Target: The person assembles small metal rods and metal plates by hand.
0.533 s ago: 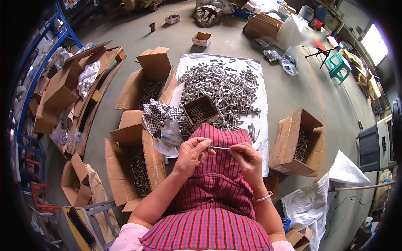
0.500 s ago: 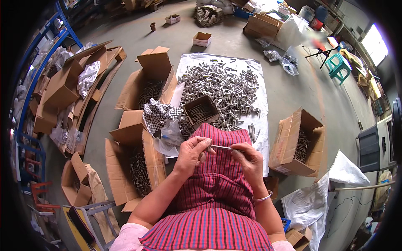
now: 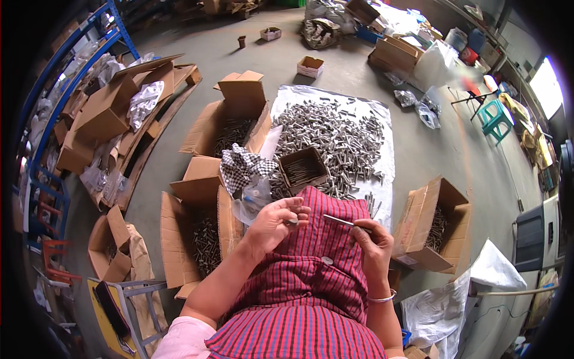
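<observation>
My right hand [image 3: 373, 242] pinches a thin metal rod [image 3: 339, 221] near one end, with its other end pointing left over my lap. To the left of the rod's free end is my left hand [image 3: 274, 224], fingers loosely bent and apart. A grey spot shows at its thumb tip; whether that is a tiny part or the nail I cannot make out. On the red striped apron [image 3: 299, 281] lies a small round pale piece [image 3: 327, 261]. Just beyond my knees stands an open box [image 3: 323, 178] of thin rods, beside a heap of metal pieces [image 3: 329, 131].
The heap lies on a white sheet [image 3: 387, 173]. Open cartons of metal parts stand at left [image 3: 173, 239] and right [image 3: 412, 233]. A checkered cloth [image 3: 239, 170] and clear plastic hang by the left cartons. Farther out are a pallet [image 3: 152, 137] and a green stool [image 3: 495, 119].
My hands have come apart; the left has let go of the rod's end, which stays in my right hand. The round piece now shows on the apron. The whole view has shifted slightly.
</observation>
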Tool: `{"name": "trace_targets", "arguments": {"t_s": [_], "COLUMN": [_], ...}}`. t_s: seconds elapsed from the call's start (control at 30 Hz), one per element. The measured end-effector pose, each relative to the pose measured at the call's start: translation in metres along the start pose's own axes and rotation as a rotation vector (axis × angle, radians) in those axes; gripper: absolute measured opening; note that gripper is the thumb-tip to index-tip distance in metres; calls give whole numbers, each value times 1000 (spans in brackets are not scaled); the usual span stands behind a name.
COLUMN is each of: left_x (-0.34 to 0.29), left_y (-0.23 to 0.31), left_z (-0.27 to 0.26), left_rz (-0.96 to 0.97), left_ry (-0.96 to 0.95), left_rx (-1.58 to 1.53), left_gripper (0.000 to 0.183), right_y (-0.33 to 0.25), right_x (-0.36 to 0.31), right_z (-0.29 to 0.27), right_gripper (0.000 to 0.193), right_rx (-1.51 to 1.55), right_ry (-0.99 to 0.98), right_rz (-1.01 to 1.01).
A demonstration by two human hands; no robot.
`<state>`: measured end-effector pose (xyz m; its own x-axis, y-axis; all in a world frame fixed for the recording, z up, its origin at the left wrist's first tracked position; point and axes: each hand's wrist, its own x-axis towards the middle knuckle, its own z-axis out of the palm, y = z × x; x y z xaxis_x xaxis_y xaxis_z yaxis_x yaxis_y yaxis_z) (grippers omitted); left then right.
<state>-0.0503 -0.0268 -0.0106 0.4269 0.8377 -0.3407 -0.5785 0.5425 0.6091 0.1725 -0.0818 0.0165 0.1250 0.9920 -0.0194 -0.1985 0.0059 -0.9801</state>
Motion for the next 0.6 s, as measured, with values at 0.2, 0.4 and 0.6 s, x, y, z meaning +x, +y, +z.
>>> {"name": "trace_targets", "arguments": {"t_s": [0.2, 0.4, 0.6], "left_x": [-23, -20, -6], "left_y": [20, 28, 15], "left_z": [15, 16, 2], "left_rz": [101, -34, 71], "left_ry": [-108, -159, -266], "left_rx": [258, 106, 102], "left_gripper": [51, 57, 56], "right_y": [-7, 0, 14], "right_x": [-2, 10, 21], "right_z": [33, 42, 34], "right_gripper": [10, 11, 11], "right_rx": [-98, 103, -3], "right_ry": [-163, -43, -95], "right_rz": [-92, 29, -31]}}
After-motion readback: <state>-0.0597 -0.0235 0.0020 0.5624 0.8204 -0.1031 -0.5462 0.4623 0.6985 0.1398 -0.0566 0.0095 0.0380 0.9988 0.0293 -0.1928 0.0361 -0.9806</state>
